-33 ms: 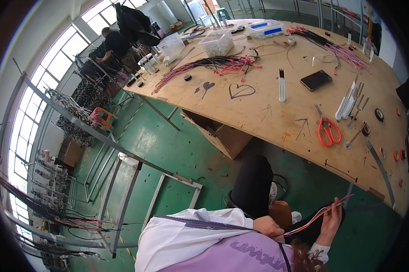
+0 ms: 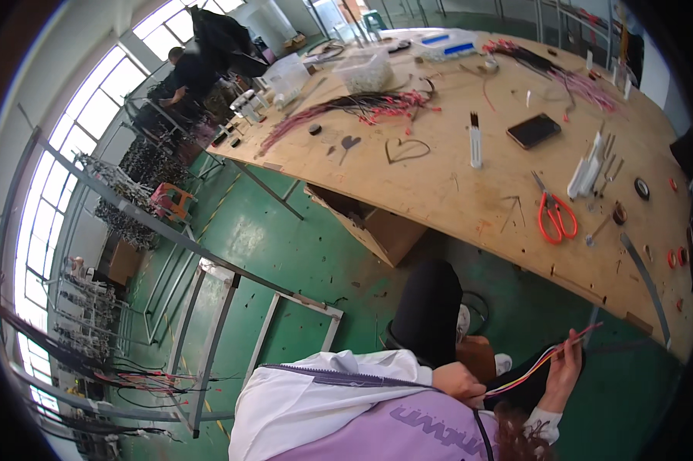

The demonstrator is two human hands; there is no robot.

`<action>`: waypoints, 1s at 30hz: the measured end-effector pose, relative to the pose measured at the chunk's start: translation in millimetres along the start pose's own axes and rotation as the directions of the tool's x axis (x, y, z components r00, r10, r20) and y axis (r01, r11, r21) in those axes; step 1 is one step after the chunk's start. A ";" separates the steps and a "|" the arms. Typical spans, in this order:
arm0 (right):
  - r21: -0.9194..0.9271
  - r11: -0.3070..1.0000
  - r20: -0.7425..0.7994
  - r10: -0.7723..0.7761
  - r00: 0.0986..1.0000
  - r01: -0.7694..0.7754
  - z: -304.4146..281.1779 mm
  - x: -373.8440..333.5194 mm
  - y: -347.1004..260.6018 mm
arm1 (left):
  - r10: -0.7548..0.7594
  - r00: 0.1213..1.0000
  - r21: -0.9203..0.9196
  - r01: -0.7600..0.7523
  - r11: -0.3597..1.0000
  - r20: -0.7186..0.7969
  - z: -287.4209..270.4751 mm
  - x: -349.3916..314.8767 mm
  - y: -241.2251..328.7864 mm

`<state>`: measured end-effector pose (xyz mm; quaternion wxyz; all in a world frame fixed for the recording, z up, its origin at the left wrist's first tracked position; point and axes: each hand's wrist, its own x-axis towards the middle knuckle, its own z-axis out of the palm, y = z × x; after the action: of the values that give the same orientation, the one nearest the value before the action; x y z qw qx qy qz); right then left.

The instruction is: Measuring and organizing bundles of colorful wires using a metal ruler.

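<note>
A thin bundle of coloured wires [image 2: 524, 378], with yellow, red, white and dark strands, stretches between my two hands above my lap. At its left end, my left hand [image 2: 458, 382] is closed in a fist around the wires, close to my body. My right hand [image 2: 563, 376] is raised on the other side and pinches the bundle between thumb and fingers. Reddish wire ends [image 2: 592, 328] stick out past those fingertips, near the table's front edge. What lies inside the left fist is hidden.
On the wooden table [image 2: 454, 207] lie red-handled scissors [image 2: 554, 217], a phone [image 2: 534, 131], white holders [image 2: 587, 173], tape rolls and wire bundles [image 2: 362, 107]. A cardboard box [image 2: 377, 230] stands beneath. Metal frames [image 2: 208, 330] stand left; a person [image 2: 189, 77] works beyond.
My head view has shifted very slightly, so the table sits a little higher. Both hands keep their hold on the wires, with hardly any movement.
</note>
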<state>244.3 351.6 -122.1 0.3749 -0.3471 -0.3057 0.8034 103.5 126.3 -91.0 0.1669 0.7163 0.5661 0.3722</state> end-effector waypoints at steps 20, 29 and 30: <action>-0.329 0.935 -0.115 -0.182 0.977 0.135 -62.2 -42.7 -69.7 | -0.056 0.784 -0.315 0.313 0.896 0.619 89.5 56.9 -2.2; -0.443 0.890 -0.096 -0.167 0.981 0.108 -69.7 -37.9 -51.1 | 0.003 0.999 -0.019 -0.003 1.000 -0.036 119.1 85.3 -28.3; -0.439 0.894 -0.096 -0.148 0.984 0.091 -70.0 -37.3 -49.4 | -0.035 0.999 -0.016 0.035 0.999 0.005 122.4 91.8 -32.2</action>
<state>336.5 363.7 -112.8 0.3561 -0.4526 -0.4726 0.6671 177.3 244.2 -162.4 0.1804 0.7059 0.5752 0.3720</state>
